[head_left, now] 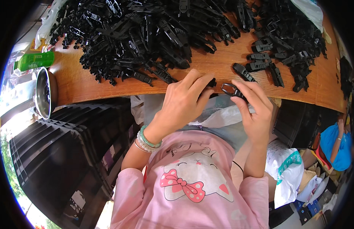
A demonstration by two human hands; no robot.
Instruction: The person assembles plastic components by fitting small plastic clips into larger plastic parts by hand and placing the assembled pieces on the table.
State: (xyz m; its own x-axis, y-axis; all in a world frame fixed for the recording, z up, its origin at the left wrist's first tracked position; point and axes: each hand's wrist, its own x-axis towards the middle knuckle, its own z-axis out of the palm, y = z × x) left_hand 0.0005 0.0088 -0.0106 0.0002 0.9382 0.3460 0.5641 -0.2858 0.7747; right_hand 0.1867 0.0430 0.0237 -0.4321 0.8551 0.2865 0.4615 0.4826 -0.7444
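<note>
Here we are at a wooden tabletop (pixel 75 89), glossy orange-brown grain showing just beyond the hands, with dark ribbed plastic crates (pixel 56 152) down to the left of the left hand (pixel 182 101) and a shiny metal bowl (pixel 53 93) farther out that way. Left hand pinches a small black piece (pixel 212 83), largely covered by the fingers; right hand (pixel 255 108) grips a smooth black open-framed part (pixel 231 91) between thumb and fingers, the two pieces close but apart. A loose elongated part (pixel 242 71) lies just past the right hand, and a big jagged heap (pixel 138 30) of black plastic rises beyond the left. Green print marks a white bag (pixel 285 171) below and right of the right hand.
</note>
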